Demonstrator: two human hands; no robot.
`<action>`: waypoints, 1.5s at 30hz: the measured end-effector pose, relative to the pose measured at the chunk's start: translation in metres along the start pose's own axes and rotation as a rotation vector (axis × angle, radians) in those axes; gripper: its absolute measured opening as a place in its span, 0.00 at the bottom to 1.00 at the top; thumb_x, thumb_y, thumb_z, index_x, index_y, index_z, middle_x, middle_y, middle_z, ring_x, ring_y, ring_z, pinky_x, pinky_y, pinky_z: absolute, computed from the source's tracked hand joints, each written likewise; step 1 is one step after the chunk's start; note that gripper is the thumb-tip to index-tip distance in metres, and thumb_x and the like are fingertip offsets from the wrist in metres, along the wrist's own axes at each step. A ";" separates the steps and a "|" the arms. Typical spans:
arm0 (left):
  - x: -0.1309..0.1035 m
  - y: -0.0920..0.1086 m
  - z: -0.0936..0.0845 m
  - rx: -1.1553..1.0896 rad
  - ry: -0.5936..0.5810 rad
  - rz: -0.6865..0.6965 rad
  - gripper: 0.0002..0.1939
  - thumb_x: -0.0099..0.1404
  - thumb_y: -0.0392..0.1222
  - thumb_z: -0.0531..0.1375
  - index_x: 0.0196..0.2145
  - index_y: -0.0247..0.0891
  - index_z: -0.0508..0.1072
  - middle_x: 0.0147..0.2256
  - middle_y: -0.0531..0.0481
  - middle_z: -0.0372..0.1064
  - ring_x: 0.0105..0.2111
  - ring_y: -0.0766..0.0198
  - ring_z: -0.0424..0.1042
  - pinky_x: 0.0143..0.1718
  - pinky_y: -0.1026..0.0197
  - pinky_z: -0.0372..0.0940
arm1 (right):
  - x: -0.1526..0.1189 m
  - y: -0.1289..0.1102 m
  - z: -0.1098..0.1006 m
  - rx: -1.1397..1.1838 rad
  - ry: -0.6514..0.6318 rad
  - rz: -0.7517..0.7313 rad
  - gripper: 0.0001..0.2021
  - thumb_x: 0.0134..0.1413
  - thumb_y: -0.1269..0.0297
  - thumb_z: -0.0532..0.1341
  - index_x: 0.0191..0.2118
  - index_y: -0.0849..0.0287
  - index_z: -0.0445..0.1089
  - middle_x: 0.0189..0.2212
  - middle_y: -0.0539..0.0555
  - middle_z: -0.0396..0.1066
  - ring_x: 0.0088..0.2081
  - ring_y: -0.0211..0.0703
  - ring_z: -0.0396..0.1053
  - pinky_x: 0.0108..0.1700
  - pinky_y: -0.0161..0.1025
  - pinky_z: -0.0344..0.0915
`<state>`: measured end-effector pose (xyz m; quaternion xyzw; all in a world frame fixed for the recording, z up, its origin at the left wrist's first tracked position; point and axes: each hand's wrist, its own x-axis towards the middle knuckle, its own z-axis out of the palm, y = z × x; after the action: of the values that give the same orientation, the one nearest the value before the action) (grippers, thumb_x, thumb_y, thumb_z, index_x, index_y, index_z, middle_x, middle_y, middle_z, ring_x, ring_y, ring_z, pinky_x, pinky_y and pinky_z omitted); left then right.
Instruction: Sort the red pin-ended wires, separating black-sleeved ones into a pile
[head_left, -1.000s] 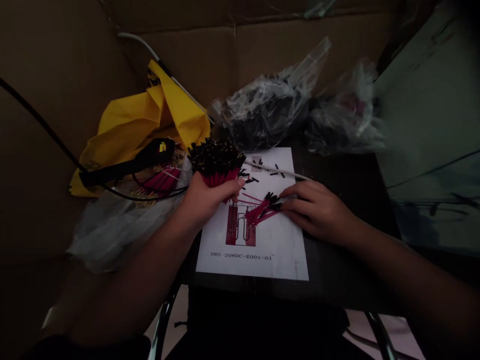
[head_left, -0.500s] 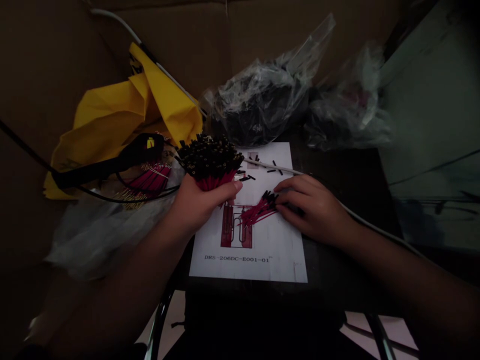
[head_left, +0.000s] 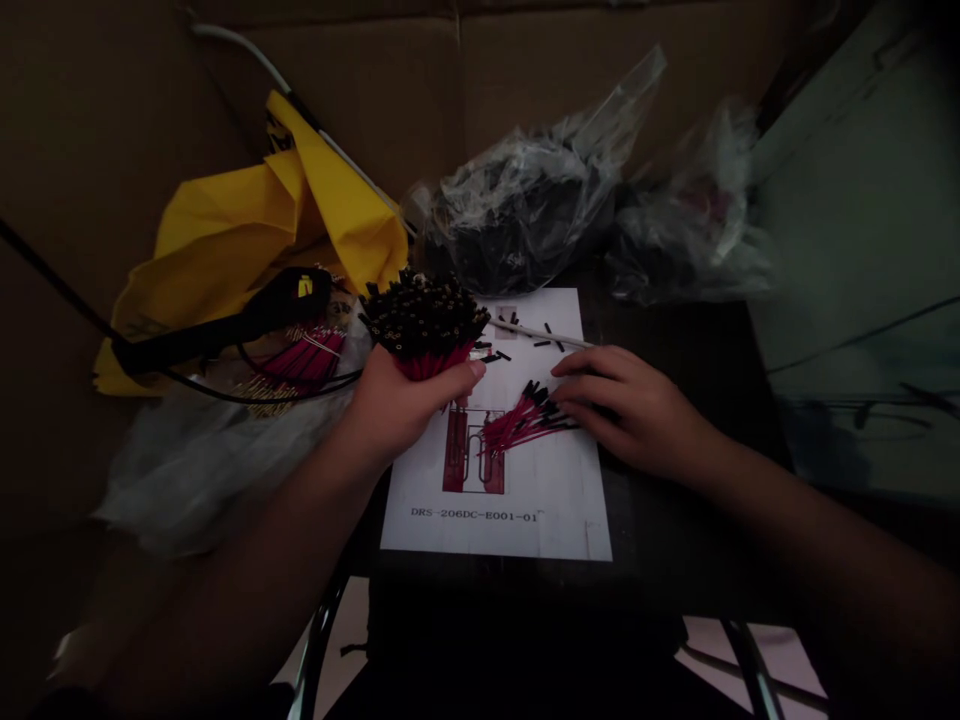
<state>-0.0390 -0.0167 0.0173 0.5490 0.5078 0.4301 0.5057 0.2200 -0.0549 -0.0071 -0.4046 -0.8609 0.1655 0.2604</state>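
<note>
Cardboard walls [head_left: 525,90] enclose a dark table [head_left: 675,340] holding white paper [head_left: 547,490]

Free room: lower half of the white sheet [head_left: 525,520], bare below its red diagram.
Obstacles: loose red wires [head_left: 521,422] at frame centre; yellow bag [head_left: 225,240] and black tool [head_left: 225,325] upper left; two clear plastic bags [head_left: 525,215] along the top; cardboard wall [head_left: 112,120] behind; grey panel [head_left: 862,250] at right.

Dim makeshift workshop: cardboard walls [head_left: 525,90], bagged parts [head_left: 517,215].
</note>
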 end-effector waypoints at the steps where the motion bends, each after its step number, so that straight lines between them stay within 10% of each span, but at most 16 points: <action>1: 0.000 -0.001 0.000 0.010 -0.007 0.012 0.10 0.51 0.40 0.69 0.23 0.37 0.71 0.22 0.52 0.69 0.25 0.62 0.69 0.31 0.58 0.67 | 0.002 0.000 -0.001 -0.014 -0.016 -0.003 0.09 0.62 0.71 0.58 0.44 0.57 0.74 0.47 0.59 0.70 0.49 0.48 0.68 0.51 0.47 0.65; 22: 0.001 0.001 -0.001 0.028 -0.031 0.090 0.12 0.52 0.42 0.70 0.23 0.37 0.71 0.21 0.53 0.68 0.22 0.65 0.68 0.27 0.61 0.64 | 0.051 -0.013 -0.025 -0.261 -0.507 0.015 0.06 0.61 0.67 0.58 0.35 0.58 0.74 0.27 0.52 0.73 0.27 0.38 0.67 0.30 0.35 0.54; 45: -0.001 0.004 0.000 0.043 -0.021 0.118 0.13 0.51 0.42 0.70 0.22 0.38 0.68 0.21 0.53 0.68 0.23 0.64 0.68 0.27 0.60 0.65 | 0.054 -0.011 -0.028 -0.254 -0.500 -0.061 0.08 0.62 0.66 0.58 0.39 0.54 0.76 0.32 0.52 0.75 0.31 0.39 0.69 0.30 0.35 0.53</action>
<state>-0.0387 -0.0171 0.0211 0.5932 0.4782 0.4425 0.4729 0.2006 -0.0171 0.0381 -0.3547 -0.9240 0.1430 -0.0078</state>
